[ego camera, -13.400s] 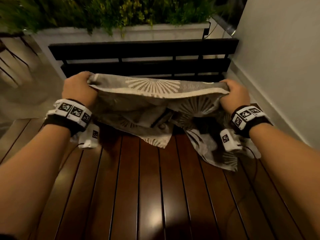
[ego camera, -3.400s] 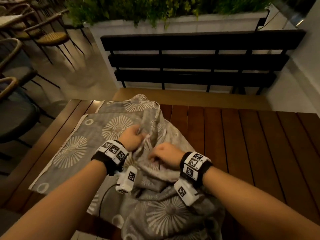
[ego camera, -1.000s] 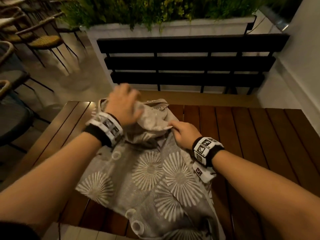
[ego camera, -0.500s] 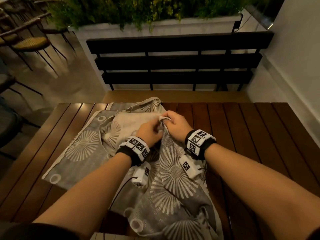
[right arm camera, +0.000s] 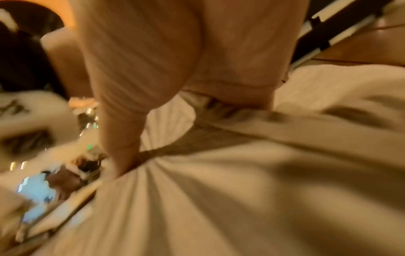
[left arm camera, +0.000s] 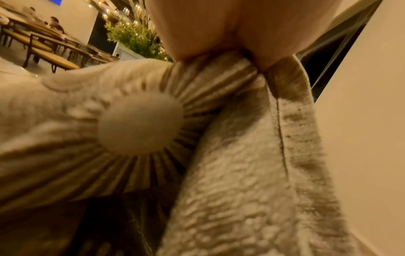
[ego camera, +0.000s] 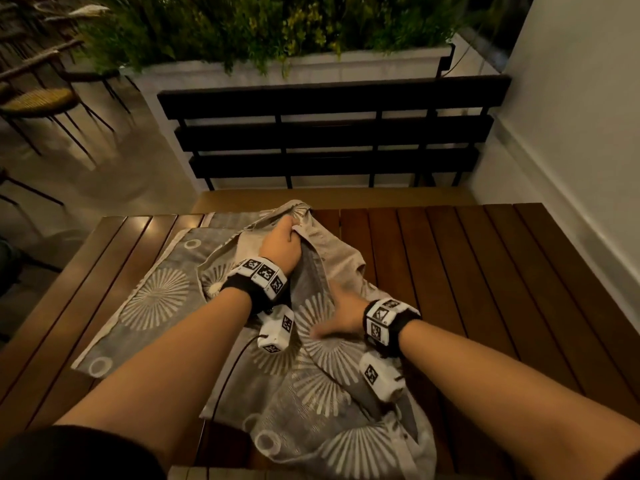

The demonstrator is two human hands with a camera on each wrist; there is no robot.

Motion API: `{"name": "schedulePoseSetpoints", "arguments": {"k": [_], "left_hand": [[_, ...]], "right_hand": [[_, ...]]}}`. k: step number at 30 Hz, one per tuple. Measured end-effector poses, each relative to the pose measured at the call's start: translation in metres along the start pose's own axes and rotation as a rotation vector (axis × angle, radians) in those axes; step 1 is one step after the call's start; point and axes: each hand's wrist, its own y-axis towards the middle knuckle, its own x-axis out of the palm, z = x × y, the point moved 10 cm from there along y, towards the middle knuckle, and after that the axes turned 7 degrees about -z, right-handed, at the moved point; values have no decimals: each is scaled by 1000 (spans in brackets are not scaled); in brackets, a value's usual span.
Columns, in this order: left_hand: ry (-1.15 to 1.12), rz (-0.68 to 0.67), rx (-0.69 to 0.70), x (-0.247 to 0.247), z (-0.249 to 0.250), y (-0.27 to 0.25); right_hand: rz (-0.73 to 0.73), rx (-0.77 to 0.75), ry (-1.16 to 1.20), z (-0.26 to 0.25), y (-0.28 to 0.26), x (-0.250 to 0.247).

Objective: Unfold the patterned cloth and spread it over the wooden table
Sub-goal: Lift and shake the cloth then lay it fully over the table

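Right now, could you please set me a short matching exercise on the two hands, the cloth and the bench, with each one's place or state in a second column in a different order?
Things:
1. left hand
2. right hand
3. patterned cloth
4. black slatted bench

Places or states:
A. stands past the far edge of the wooden table
B. grips a bunched fold near the table's far edge
C. partly spread, its right part crumpled
D. lies on the cloth's sunburst print, nearer the person

Pairs: 1-B, 2-D, 3-C, 4-A
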Motion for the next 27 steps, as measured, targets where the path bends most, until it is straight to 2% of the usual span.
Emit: {"name": "schedulePoseSetpoints", "arguments": {"k": [2, 4, 5, 7, 10, 11, 13, 16, 17, 18, 21, 22, 23, 24, 25, 27], "left_hand": [[21, 47, 42, -12, 9, -5], [29, 75, 99, -28, 22, -10], [42, 47, 134, -34, 29, -12], [143, -102, 219, -39, 45, -23], [615, -478, 216, -12, 27, -40], [773, -576, 189, 1, 10, -46], [1017, -671, 134, 22, -27, -58], [1206, -673, 50, 24, -87, -76], [1278, -689, 15, 17, -112, -86], [1324, -695, -14, 9, -137, -96], [1388, -780, -120, 0, -249, -97], [1304, -799, -143, 12, -320, -78], [1177, -834, -204, 15, -366, -67], [1045, -866, -267, 13, -364, -68], [990, -856, -268, 11, -331, -76], [970, -810, -213, 15, -230, -86]], "right_hand": [[-55, 86, -119, 15, -11, 21], [-3, 159, -145, 33, -14, 33], [30, 164, -115, 40, -11, 35], [44, 158, -101, 47, -5, 26], [15, 162, -148, 50, -16, -12], [-14, 175, -140, 52, -22, -22], [-84, 186, -89, 48, -36, -28], [-20, 207, 307, 59, -39, -25], [-8, 248, 298, 68, -38, -23], [-26, 308, 176, 78, -40, -22], [-165, 531, -453, 119, -49, -21], [-196, 558, -555, 126, -51, -21], [-199, 559, -586, 129, -49, -22], [-157, 549, -617, 126, -46, -25], [-88, 519, -666, 116, -42, -33], [54, 412, -788, 88, -25, -45]]}}
